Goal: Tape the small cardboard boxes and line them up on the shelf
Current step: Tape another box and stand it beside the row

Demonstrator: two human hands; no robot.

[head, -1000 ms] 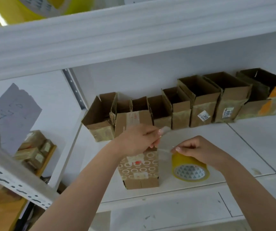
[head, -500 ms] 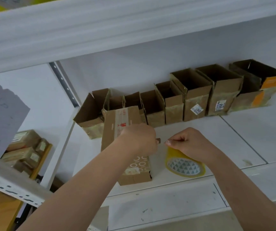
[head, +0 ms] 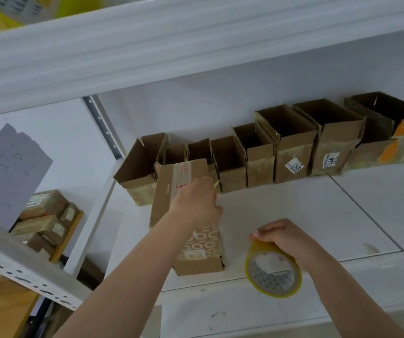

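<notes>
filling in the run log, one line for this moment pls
left hand: on box | right hand: holds tape roll | row of boxes: on shelf

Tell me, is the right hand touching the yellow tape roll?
Touching. The head view shows the right hand gripping the top of the tape roll, fingers curled over its rim.

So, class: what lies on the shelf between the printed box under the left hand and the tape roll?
In the head view, only bare white shelf lies between the printed box and the tape roll; nothing stands in that gap.
</notes>
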